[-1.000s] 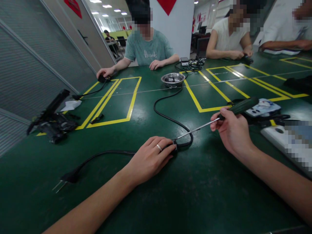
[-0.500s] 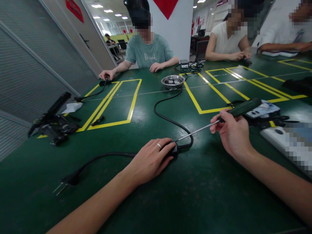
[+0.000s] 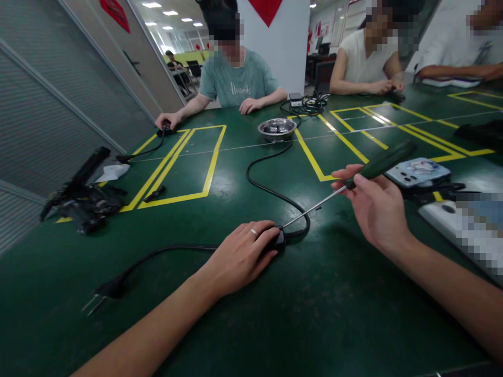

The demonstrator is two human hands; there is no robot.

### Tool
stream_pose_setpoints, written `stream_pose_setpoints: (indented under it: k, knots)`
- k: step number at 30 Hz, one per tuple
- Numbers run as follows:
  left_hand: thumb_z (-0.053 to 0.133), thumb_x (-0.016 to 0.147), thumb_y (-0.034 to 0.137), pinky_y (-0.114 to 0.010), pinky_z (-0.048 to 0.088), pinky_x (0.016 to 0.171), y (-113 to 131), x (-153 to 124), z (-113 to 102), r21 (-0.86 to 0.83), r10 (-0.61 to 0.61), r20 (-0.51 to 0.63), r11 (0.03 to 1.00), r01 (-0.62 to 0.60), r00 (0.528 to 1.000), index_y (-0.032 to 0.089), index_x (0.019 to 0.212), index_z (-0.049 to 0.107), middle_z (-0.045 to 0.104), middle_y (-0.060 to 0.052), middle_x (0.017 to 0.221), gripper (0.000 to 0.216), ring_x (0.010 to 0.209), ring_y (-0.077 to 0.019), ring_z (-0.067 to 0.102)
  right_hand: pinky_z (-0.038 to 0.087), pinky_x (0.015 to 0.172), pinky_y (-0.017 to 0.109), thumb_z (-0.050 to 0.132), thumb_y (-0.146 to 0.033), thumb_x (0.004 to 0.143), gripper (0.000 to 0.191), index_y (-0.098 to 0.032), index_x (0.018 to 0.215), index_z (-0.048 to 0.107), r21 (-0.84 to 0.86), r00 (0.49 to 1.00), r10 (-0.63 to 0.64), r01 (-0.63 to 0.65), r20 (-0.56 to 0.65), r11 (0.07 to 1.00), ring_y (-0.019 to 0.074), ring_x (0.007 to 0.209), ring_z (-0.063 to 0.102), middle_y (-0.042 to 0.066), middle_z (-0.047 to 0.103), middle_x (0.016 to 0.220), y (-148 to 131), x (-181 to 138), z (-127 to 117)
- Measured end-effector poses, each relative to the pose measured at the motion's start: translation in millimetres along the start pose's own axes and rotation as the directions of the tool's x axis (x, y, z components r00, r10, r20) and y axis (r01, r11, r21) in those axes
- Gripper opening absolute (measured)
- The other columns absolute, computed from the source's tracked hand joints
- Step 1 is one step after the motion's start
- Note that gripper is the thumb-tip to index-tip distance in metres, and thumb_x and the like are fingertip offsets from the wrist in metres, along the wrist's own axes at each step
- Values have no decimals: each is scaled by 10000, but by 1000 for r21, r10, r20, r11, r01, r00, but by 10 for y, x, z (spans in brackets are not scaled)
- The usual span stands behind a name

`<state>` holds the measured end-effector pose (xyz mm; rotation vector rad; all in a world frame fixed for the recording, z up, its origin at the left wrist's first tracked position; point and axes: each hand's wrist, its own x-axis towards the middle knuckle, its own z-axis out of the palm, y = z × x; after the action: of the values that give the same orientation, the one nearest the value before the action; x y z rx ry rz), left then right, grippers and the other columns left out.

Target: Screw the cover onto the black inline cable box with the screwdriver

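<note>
My left hand is closed over a small black box on a power cord, pressing it against the green table; most of the box is hidden under the fingers. A ring shows on one finger. Between the fingers and thumb of my right hand is a screwdriver with a dark green handle. Its thin shaft slants down to the left, and the tip meets the top of the black box near its right end. From the box the cord runs left to a two-pin plug and right in a loop toward the back.
A metal bowl with small parts stands mid-table. Black gear and a paper scrap lie at left. A phone and a white device lie at right. Across the table, a co-worker's hand holds a black object.
The fingers of my right hand have shifted around the screwdriver handle, which has tilted slightly. The tip stays at the box, and my left hand remains in place. The view has moved a little.
</note>
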<state>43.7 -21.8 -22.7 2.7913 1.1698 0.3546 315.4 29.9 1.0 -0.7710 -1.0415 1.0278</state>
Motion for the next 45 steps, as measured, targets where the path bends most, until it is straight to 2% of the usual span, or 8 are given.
stream_pose_setpoints:
  k: [8,12,15,21,27,32,36,45]
  knots:
    - [483,972,314,-455,487,972,-6,3,2,-4,-1,-4,1000,1,1000,171,1311,445,523,-125,1336,370,1143,-249,549,509,863,397,575,-293,858,162,-252,984,669,56,997,29,-34,77,998,186,879,655,27,700,963,9,-14,-13]
    - [476,974,313,-457,490,967,0,10,-5,-7,-1,-1,1000,1,1000,169,1313,445,523,-129,1336,369,1145,-254,550,511,841,367,674,-279,828,48,-231,837,677,-84,1000,-18,18,0,996,164,810,644,11,692,874,16,-12,-13]
    - [475,973,314,-464,493,959,2,13,-8,-9,0,-2,1000,0,1000,170,1315,448,526,-131,1332,372,1140,-260,554,518,813,378,606,-350,870,129,-242,906,666,17,997,70,-70,32,997,172,794,652,21,695,894,4,-15,-3]
    - [474,973,309,-463,494,950,3,7,-12,-12,-5,6,1000,5,1000,180,1330,454,524,-131,1335,381,1133,-261,557,501,638,284,692,-319,821,115,-219,811,635,-113,999,35,-36,-14,993,146,727,620,18,675,816,-6,-11,2]
    - [469,976,314,-451,486,957,-2,5,-20,-14,-3,9,1000,3,1000,175,1328,459,527,-129,1325,379,1135,-255,551,421,470,257,651,-312,835,117,-228,840,570,39,985,175,-175,4,984,115,521,545,-8,640,714,-47,39,-12]
    - [452,986,328,-450,477,964,11,11,-30,-7,-14,22,1000,14,1000,191,1338,444,525,-116,1334,377,1145,-254,546,302,364,273,613,-394,870,222,-236,743,524,-187,931,-193,140,-309,972,97,392,439,-34,550,590,-119,224,-155]
    - [482,965,413,-471,465,982,-23,-10,-81,-32,-39,23,999,40,999,182,1337,415,535,-130,1330,444,1157,-272,548,288,376,311,608,-380,892,122,-288,874,529,-374,831,-455,330,-321,867,121,408,448,-48,544,597,-149,301,-250]
    - [508,954,410,-426,502,912,-185,-68,-223,-151,-96,99,982,111,990,214,1245,475,600,-89,1189,352,1035,-233,601,291,348,295,599,-372,891,130,-271,898,516,-399,870,-398,267,-292,877,113,363,435,-70,562,575,-39,304,-249]
